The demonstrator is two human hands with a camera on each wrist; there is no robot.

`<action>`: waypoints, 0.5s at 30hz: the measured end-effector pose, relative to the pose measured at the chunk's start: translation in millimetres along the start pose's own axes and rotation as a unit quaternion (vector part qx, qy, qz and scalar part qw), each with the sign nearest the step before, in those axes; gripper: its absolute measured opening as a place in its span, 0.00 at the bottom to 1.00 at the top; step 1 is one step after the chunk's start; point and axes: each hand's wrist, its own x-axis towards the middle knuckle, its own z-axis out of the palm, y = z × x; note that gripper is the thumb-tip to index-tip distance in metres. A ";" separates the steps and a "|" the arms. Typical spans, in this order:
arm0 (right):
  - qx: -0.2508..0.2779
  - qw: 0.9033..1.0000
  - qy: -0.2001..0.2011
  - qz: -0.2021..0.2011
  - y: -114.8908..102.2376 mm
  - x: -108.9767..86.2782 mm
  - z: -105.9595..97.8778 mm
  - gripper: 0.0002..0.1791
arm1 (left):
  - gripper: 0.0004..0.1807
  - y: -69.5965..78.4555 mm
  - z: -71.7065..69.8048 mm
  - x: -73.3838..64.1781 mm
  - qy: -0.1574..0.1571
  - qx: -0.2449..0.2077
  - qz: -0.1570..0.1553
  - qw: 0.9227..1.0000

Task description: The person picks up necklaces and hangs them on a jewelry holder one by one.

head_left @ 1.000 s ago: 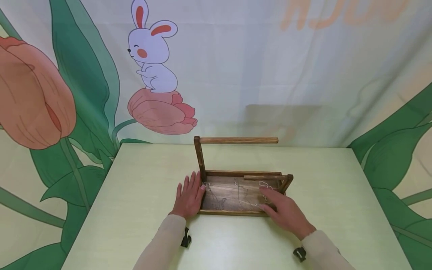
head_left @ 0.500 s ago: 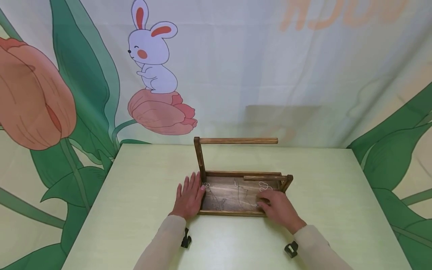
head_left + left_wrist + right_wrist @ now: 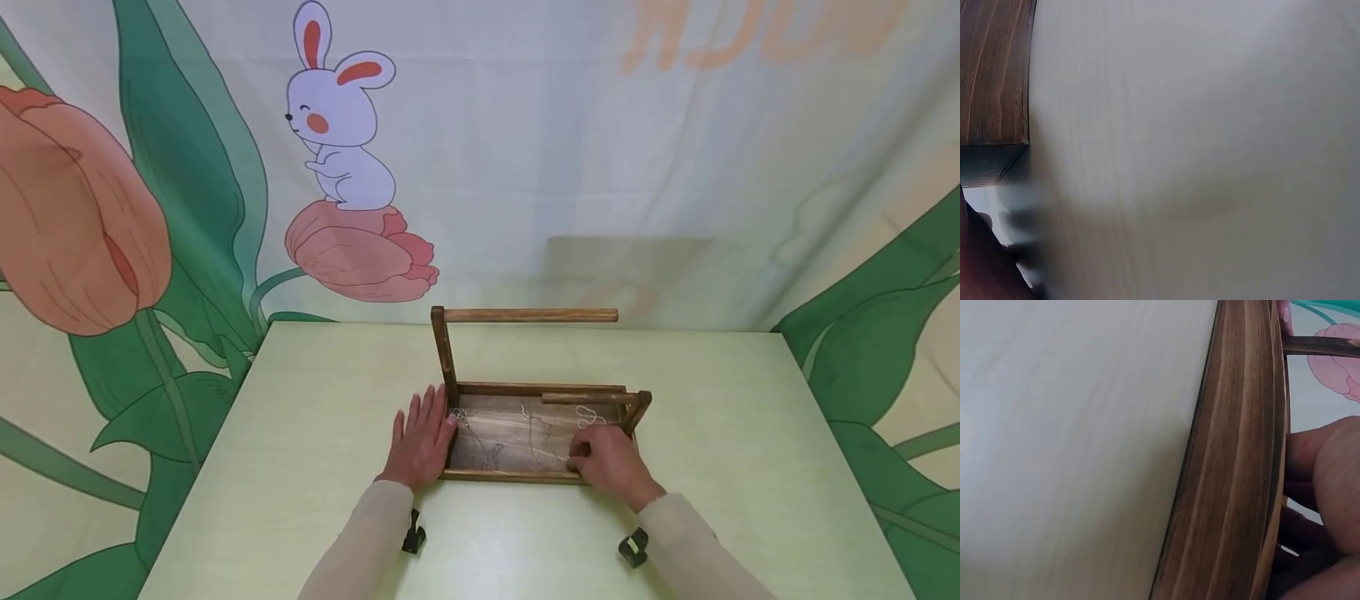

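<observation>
A dark wooden tray stand [image 3: 517, 476] with low rims and two upright arms sits on the table. Several thin necklaces lie on its floor, among them a fine chain [image 3: 529, 429] in the middle and a looped silvery chain [image 3: 587, 416] at the right. My left hand [image 3: 422, 440] rests with straight fingers along the tray's left end. My right hand [image 3: 611, 463] reaches over the front right rim. Its curled thumb and fingers pinch the end of a thin necklace [image 3: 567, 457] low in the tray; the fingertips are partly hidden in the right wrist view.
A tall arm with a horizontal bar [image 3: 531, 315] rises at the tray's left end. The shorter bar [image 3: 588, 397] at the right stands near my right hand. The pale table [image 3: 337, 375] meets a printed curtain [image 3: 480, 167] behind.
My right hand has moved slightly left and down in the tray, and its fingers have curled in to pinch the necklace end. The left hand has stayed in place.
</observation>
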 end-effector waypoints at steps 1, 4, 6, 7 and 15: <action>0.002 1.000 -0.003 0.002 -0.4 0.5 0.2 0.09 | 0.37 -0.3 0.3 0.1 0.000 0.001 -0.001 1.000; 0.005 1.000 -0.011 0.010 -1.0 2.2 1.7 0.10 | 0.37 -1.1 1.0 0.0 0.000 -0.002 -0.001 1.000; 0.005 1.000 -0.017 0.018 -1.1 3.4 3.4 0.10 | 0.36 -1.6 1.4 -0.2 -0.001 -0.005 0.001 1.000; 0.005 1.000 -0.020 0.022 -1.1 4.3 4.4 0.10 | 0.36 -1.8 1.6 -0.2 -0.002 -0.006 0.002 1.000; 0.005 0.999 -0.048 0.025 1.4 9.4 10.0 0.12 | 0.36 -3.2 1.7 0.6 -0.002 -0.006 0.004 1.000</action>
